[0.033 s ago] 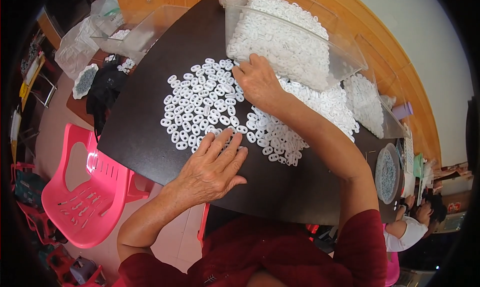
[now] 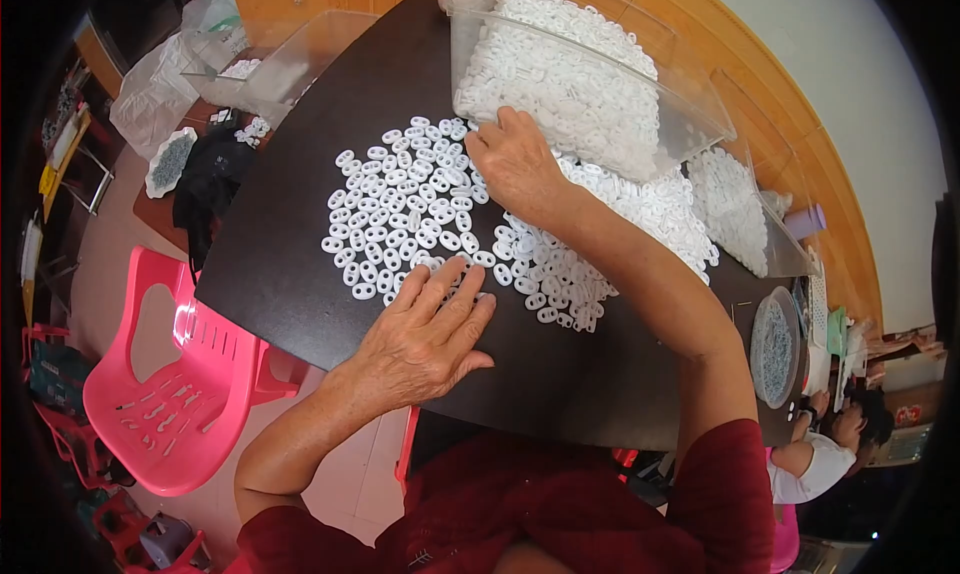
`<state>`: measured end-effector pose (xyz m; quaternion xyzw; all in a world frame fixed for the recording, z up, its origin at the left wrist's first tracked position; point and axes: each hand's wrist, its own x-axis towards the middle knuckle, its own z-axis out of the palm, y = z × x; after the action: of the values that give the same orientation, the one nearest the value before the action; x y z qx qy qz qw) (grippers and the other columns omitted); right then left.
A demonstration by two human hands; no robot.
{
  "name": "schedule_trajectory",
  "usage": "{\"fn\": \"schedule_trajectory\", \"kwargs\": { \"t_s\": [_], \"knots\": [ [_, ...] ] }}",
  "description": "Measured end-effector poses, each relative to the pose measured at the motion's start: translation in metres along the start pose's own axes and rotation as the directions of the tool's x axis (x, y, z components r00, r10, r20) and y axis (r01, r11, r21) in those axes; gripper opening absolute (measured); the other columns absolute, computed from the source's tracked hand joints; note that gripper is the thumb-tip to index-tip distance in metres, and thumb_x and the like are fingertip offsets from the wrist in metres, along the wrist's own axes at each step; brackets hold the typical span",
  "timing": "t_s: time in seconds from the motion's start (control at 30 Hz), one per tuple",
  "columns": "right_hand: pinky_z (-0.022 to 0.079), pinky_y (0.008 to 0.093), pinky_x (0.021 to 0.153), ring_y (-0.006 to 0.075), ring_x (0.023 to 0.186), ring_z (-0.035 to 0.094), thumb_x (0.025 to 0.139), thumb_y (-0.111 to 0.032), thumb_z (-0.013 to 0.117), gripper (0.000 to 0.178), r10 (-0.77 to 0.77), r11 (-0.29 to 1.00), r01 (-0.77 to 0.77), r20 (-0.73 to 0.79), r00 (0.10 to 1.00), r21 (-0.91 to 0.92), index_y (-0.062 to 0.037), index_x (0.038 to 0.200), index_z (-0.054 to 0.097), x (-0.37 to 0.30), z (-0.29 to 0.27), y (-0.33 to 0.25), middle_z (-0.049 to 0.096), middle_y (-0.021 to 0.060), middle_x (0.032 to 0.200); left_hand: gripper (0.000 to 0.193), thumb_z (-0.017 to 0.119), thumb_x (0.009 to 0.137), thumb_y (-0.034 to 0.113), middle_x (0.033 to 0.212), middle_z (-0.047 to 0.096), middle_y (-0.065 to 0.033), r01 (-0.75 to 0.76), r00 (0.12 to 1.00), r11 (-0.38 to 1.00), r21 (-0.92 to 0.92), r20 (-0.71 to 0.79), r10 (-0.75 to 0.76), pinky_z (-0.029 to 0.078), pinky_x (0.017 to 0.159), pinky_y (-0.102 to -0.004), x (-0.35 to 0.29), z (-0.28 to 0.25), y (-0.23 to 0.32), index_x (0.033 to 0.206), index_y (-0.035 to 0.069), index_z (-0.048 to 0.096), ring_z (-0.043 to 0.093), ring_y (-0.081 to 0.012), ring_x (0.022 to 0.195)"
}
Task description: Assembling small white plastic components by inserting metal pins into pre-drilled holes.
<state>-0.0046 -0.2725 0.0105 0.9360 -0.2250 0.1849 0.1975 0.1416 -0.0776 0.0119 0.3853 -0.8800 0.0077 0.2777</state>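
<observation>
Small white oval pieces, each with two holes, are spread in a loose single layer (image 2: 385, 209) on the dark table. My left hand (image 2: 425, 339) lies palm down at the near edge of this layer, fingers spread, fingertips touching several pieces. At the layer's far right side is my right hand (image 2: 520, 169), its fingers curled down among the pieces beside the clear bin. Whatever those fingertips hold, if anything, is hidden. Under and beyond my right forearm lies a thicker heap of the same pieces (image 2: 650, 214).
A clear plastic bin (image 2: 690, 124) full of white pieces stands at the back, with a smaller clear container (image 2: 765, 244) to its right. A round tray of greyish bits (image 2: 772, 349) sits at the right. Pink chair (image 2: 200, 404) at left; another person (image 2: 825, 454) at far right.
</observation>
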Motion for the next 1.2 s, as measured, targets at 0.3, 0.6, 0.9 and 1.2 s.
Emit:
{"fn": "schedule_trajectory", "kwargs": {
  "t_s": [0.3, 0.6, 0.9, 1.2],
  "knots": [
    [0.039, 0.0364, 0.07, 0.0257, 0.078, 0.049, 0.061, 0.0, 0.06, 0.006, -0.022, 0.999, 0.023, 0.04, 0.999, -0.023, -0.0028, 0.066, 0.057, -0.01, -0.013, 0.003, 0.055, 0.0099, 0.069, 0.053, 0.067, 0.077, 0.04, 0.122, 0.056, -0.0195, 0.001, 1.0, 1.0, -0.002, -0.008, -0.001, 0.042, 0.089, -0.0492, -0.001, 0.0, 0.0, 0.11, -0.001, 0.062, 0.051, -0.0372, 0.113],
    [0.039, 0.0368, 0.068, 0.0263, 0.076, 0.048, 0.059, 0.0, 0.06, 0.006, -0.046, 0.996, 0.044, 0.035, 0.998, 0.072, -0.0035, 0.062, 0.057, -0.022, -0.034, 0.003, 0.053, 0.0083, 0.067, 0.052, 0.066, 0.079, 0.04, 0.122, 0.056, -0.0188, -0.008, 1.0, 1.0, 0.007, -0.014, 0.008, 0.042, 0.089, -0.0492, -0.001, -0.001, 0.001, 0.112, 0.001, 0.062, 0.05, -0.0369, 0.114],
    [0.048, 0.0417, 0.061, 0.0301, 0.073, 0.06, 0.063, 0.007, 0.057, 0.039, 0.13, 0.963, -0.148, 0.092, 0.987, 0.226, -0.003, 0.1, 0.059, 0.002, -0.017, -0.011, 0.06, 0.0093, 0.091, 0.055, 0.07, 0.074, 0.035, 0.122, 0.054, -0.0213, -0.011, 1.0, 1.0, -0.023, -0.012, 0.01, 0.041, 0.09, -0.05, -0.001, -0.002, 0.001, 0.112, -0.001, 0.06, 0.05, -0.0382, 0.113],
    [0.048, 0.0424, 0.059, 0.0325, 0.071, 0.062, 0.064, 0.009, 0.055, 0.04, 0.021, 0.931, -0.054, 0.094, 0.995, 0.361, -0.0017, 0.103, 0.058, 0.008, -0.016, -0.028, 0.061, 0.011, 0.094, 0.059, 0.074, 0.069, 0.031, 0.12, 0.053, -0.0238, -0.014, 1.0, 0.998, -0.058, -0.026, 0.013, 0.04, 0.091, -0.0502, -0.003, -0.002, -0.002, 0.112, -0.004, 0.057, 0.049, -0.0388, 0.113]
  ]
}}
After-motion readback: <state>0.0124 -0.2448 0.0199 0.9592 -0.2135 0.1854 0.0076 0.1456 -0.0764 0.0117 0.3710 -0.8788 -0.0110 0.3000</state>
